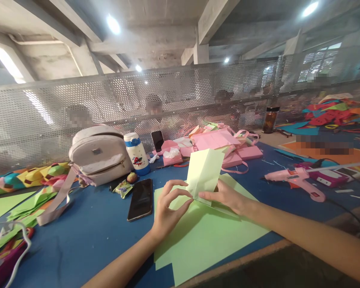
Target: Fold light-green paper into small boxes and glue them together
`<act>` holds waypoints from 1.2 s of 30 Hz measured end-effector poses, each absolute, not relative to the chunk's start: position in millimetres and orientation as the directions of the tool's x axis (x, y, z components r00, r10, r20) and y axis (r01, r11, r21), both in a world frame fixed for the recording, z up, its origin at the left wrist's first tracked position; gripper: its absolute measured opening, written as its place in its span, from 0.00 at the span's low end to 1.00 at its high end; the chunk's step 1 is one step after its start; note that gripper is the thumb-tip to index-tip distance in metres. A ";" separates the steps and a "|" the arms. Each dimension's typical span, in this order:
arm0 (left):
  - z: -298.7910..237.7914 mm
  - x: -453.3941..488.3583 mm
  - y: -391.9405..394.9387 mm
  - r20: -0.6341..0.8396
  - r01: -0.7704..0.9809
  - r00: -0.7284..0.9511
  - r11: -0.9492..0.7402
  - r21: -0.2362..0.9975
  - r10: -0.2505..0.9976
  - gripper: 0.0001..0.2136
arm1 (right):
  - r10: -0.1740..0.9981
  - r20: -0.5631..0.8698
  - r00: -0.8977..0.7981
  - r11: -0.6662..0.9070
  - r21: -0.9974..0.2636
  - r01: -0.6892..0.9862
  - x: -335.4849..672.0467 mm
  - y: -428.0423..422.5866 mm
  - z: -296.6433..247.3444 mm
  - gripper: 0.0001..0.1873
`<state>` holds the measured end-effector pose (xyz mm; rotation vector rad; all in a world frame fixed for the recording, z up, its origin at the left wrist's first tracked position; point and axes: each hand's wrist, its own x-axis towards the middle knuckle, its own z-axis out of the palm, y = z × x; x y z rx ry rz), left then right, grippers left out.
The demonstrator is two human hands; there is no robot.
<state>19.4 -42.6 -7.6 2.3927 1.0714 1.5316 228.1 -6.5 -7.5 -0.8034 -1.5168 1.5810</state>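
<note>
A folded piece of light green paper (204,171) stands upright between my two hands over a stack of light green sheets (204,236) on the blue table. My left hand (167,210) pinches the paper's lower left edge with thumb and fingers curled. The paper's lower right edge is gripped by my right hand (225,197), fingers closed on it.
A black phone (141,199) lies left of the sheets. Behind stand a beige backpack (99,154), a white bottle (137,153) and pink paper piles (219,144). A pink glue gun (297,180) lies at right. Coloured paper scraps (27,178) sit at left. A perforated metal screen (180,100) separates other people.
</note>
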 end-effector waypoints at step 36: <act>-10.3 22.5 -39.8 0.686 0.453 0.285 -0.725 0.519 0.669 0.11 | 0.871 0.095 -0.481 0.043 -0.992 -0.117 225.8 -8.1 -6.4 0.28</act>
